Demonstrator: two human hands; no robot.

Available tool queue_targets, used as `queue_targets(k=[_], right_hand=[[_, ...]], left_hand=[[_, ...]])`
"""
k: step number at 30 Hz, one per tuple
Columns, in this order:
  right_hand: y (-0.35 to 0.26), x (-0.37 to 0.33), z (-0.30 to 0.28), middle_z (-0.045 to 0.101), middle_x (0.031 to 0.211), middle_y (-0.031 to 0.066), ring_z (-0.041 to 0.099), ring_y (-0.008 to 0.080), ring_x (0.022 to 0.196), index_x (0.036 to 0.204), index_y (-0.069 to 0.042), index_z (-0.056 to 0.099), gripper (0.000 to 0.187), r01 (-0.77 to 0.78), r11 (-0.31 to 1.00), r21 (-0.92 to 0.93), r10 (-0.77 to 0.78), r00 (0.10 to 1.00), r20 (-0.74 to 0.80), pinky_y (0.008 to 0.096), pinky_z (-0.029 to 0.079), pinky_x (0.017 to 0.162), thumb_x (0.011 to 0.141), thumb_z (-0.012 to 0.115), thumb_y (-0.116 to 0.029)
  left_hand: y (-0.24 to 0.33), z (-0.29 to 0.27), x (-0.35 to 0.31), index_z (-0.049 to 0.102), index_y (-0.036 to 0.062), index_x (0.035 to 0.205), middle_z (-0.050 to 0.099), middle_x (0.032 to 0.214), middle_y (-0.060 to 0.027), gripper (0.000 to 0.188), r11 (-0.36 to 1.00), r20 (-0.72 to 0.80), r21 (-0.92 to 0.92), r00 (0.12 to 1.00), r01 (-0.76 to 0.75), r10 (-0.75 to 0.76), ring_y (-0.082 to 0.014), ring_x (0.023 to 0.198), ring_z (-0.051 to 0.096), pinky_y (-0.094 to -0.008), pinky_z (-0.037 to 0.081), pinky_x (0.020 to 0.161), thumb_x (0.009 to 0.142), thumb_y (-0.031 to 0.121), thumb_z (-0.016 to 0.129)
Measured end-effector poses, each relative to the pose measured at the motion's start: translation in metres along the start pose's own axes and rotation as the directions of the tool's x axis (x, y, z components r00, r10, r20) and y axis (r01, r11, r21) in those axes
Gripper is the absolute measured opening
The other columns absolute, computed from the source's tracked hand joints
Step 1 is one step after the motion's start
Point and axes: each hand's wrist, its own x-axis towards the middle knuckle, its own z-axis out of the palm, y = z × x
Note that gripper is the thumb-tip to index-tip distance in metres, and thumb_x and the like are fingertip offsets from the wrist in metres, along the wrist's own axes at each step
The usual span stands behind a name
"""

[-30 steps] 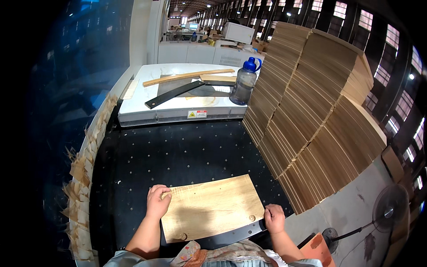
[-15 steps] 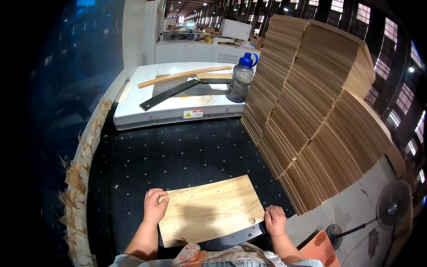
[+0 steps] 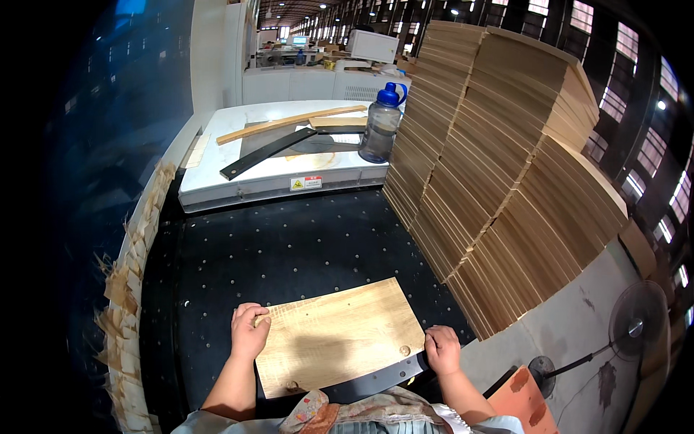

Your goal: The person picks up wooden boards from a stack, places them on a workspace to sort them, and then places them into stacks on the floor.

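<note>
A rectangular wood-grain board point(image 3: 336, 329) lies in front of me at the near side of a black, studded tabletop point(image 3: 289, 253). Two round marks, like holes, show near its front edge. My left hand point(image 3: 249, 331) is closed on the board's left edge near the far corner, thumb on top. At the opposite end, my right hand point(image 3: 442, 349) has its fingers curled against the right edge, close to the near corner. The fingertips of the right hand are partly hidden. Between the board and my body, a dark metal strip point(image 3: 387, 378) with holes is visible.
Tall stacks of brown boards point(image 3: 491, 159) rise along the right side. Beyond the black top, a white machine surface point(image 3: 217, 163) carries wooden strips, a black bar point(image 3: 267, 153) and a blue-capped water bottle point(image 3: 381, 126). A fan point(image 3: 636, 327) stands at lower right; frayed strips point(image 3: 123, 296) line the left.
The whole view has shifted slightly. The board and both hands sit a little farther from my body, and more of the dark metal strip shows. Both hands keep their places on the board.
</note>
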Motion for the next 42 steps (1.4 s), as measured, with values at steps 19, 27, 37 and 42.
queue_targets(k=[19, 27, 37, 42], right_hand=[[0.000, -0.001, -0.001, 0.065, 0.082, 0.0116, 0.062, 0.0306, 0.083, 0.078, -0.003, 0.066, 0.006, -0.001, 1.000, 0.006, 0.001, 1.000, -0.005, 0.0390, 0.050, 0.075, 0.074, 0.062, -0.005], [-0.004, 0.001, 0.000, 0.065, 0.081, 0.0106, 0.062, 0.0299, 0.082, 0.077, -0.003, 0.066, 0.005, 0.007, 1.000, -0.005, -0.007, 1.000, -0.023, 0.0384, 0.050, 0.075, 0.073, 0.063, -0.005], [-0.003, 0.001, 0.001, 0.065, 0.080, 0.0106, 0.062, 0.0299, 0.081, 0.076, -0.003, 0.065, 0.005, 0.017, 1.000, -0.006, -0.017, 1.000, -0.017, 0.0387, 0.050, 0.075, 0.072, 0.063, -0.005], [-0.002, 0.000, -0.001, 0.065, 0.081, 0.0111, 0.062, 0.0299, 0.082, 0.077, -0.003, 0.065, 0.006, 0.012, 1.000, -0.001, -0.012, 1.000, -0.019, 0.0386, 0.050, 0.076, 0.073, 0.062, -0.005]], left_hand=[[0.008, -0.003, 0.000, 0.064, 0.0069, 0.087, 0.057, 0.098, -0.0075, 0.016, 1.000, 0.038, 0.008, 0.999, 0.014, -0.015, -0.0237, 0.098, 0.053, -0.0333, 0.043, 0.087, 0.072, 0.006, 0.067], [0.001, -0.003, -0.001, 0.064, 0.0068, 0.087, 0.057, 0.098, -0.0077, 0.016, 0.999, 0.041, -0.002, 0.999, 0.033, -0.033, -0.0239, 0.099, 0.053, -0.0333, 0.043, 0.087, 0.071, 0.006, 0.067], [-0.004, -0.003, -0.001, 0.065, 0.0087, 0.087, 0.059, 0.097, -0.0078, 0.016, 1.000, 0.027, -0.009, 1.000, 0.002, -0.001, -0.0262, 0.096, 0.054, -0.0360, 0.042, 0.086, 0.071, 0.009, 0.069], [-0.001, -0.002, -0.001, 0.065, 0.0094, 0.086, 0.059, 0.097, -0.0074, 0.017, 1.000, 0.008, 0.004, 1.000, -0.006, 0.006, -0.0266, 0.096, 0.055, -0.0365, 0.042, 0.087, 0.070, 0.010, 0.069]])
